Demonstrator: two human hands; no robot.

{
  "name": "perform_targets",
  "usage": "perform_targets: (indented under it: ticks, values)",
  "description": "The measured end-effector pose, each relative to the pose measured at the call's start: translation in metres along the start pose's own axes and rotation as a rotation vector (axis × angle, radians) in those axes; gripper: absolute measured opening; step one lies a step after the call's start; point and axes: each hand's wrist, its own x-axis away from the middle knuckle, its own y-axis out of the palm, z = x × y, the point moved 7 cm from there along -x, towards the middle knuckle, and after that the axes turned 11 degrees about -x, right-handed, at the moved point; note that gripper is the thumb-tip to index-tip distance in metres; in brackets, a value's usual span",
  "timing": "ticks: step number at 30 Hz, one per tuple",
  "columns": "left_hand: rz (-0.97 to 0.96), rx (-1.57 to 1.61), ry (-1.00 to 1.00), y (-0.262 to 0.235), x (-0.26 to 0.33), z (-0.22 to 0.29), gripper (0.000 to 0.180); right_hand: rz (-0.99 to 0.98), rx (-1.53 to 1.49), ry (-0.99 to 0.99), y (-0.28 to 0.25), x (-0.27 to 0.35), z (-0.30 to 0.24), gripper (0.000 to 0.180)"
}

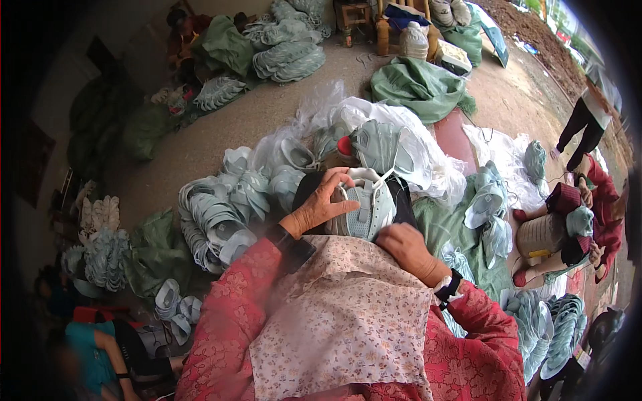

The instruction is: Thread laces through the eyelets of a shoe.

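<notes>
A pale grey-green shoe upper with white edging rests on my lap, a white lace strand standing up at its far right side. My left hand grips its left edge, the thumb lying across the upper and the fingers bent round the collar. Close to the near right end of the upper is my right hand, its fingers curled in. What those fingers hold, if anything, is hidden. Just beyond lies a bundle of grey-green uppers, with a small red piece at its left.
Stacked uppers spread to my left, and more bundles lie right on a green sack. Clear plastic bags and another green sack are ahead. People sit at left and right; one person stands far right.
</notes>
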Motion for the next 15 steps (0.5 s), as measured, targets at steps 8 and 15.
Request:
perform_targets:
  ticks: [8, 15]
  values:
    - [-0.257, 0.182, -0.094, -0.001, -0.009, -0.011, 0.048, -0.155, -0.839, 0.454, -0.014, -0.008, 0.006, 0.029]
    - [-0.227, 0.109, -0.068, 0.005, -0.013, -0.019, 0.043, -0.578, -0.537, 0.273, 0.035, -0.004, -0.046, 0.041]
